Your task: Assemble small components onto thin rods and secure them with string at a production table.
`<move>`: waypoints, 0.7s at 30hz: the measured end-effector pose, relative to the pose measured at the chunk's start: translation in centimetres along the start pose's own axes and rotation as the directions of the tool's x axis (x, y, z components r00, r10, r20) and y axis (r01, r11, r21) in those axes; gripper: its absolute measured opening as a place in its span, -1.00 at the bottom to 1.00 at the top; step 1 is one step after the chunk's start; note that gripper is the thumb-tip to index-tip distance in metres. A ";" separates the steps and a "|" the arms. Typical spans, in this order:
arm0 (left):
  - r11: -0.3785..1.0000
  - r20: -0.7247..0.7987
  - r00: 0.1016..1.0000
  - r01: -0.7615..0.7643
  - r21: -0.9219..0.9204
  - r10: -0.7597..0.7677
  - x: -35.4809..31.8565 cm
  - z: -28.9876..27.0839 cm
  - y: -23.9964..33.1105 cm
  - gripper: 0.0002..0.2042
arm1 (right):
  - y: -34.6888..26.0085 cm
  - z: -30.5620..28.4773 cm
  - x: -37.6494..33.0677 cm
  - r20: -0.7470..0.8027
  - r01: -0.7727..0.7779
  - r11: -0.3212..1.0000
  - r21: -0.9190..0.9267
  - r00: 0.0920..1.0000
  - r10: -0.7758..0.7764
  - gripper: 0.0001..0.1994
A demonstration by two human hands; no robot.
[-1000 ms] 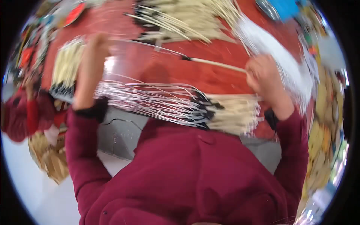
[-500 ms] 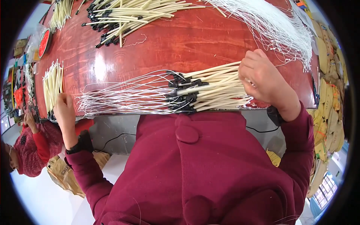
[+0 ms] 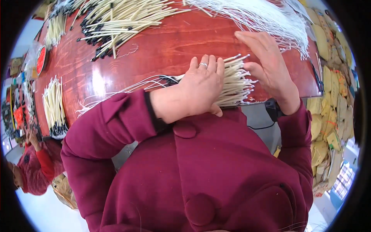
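Dark red wool-like coat, large round matching buttons down front, pointed cuff tab on left sleeve. Black inner cuffs at both wrists. Left hand (image 3: 203, 91): silver ring on one finger. Right hand (image 3: 268, 63): bare, no ring seen.

Setting: a handcraft workshop. Indicators: a long red-brown wooden worktable (image 3: 174, 46) carrying sorted bundles of cream sticks with black tips (image 3: 116, 19), with more at its left edge (image 3: 54, 106); loose white strings (image 3: 266, 15) at its far right corner; stacked yellow packets (image 3: 328, 116) beside it; a second worker (image 3: 34, 170) seated left.
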State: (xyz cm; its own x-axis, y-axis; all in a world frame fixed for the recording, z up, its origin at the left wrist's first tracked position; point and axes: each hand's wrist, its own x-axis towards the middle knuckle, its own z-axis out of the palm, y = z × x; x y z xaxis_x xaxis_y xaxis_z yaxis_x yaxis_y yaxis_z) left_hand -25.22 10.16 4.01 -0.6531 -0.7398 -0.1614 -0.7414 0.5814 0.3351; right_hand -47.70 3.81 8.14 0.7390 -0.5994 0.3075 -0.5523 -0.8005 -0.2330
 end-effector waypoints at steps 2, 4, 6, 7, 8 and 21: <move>0.997 0.027 1.000 0.012 0.081 -0.015 1.0 1.4 0.7 0.23 | 0.2 0.2 -0.3 -0.046 -0.017 1.000 0.026 0.999 0.018 -0.39; 0.988 0.034 0.998 0.048 0.148 -0.053 1.2 2.5 1.3 0.15 | 0.5 0.3 -1.1 -0.069 -0.027 0.999 0.041 0.997 0.030 -0.39; 0.979 0.039 0.995 0.082 0.189 -0.090 1.0 3.3 2.1 0.12 | 0.5 0.7 -1.7 -0.049 -0.093 0.990 0.102 0.994 0.099 -0.30; 0.976 0.040 0.992 0.113 0.186 -0.123 1.1 3.1 2.3 0.02 | 0.8 1.1 -1.3 -0.047 -0.105 0.985 0.136 0.993 0.112 -0.26; 0.972 0.040 0.986 0.149 0.181 -0.159 1.4 3.1 2.8 -0.07 | 0.8 1.4 -1.3 -0.060 -0.076 0.986 0.146 0.994 0.086 -0.26; 0.963 0.100 0.989 0.129 -0.237 -0.108 1.8 5.7 2.6 -0.80 | -1.6 2.1 -0.4 -0.081 -0.103 0.987 0.119 0.990 0.113 -0.20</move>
State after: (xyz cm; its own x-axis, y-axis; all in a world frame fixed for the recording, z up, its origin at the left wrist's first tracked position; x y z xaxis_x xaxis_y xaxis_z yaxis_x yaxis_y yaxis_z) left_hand -29.20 12.29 -0.70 -0.5814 -0.7608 -0.2883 -0.7615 0.3841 0.5220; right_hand -46.31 5.31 6.46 0.6379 -0.6844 0.3531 -0.5755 -0.7283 -0.3720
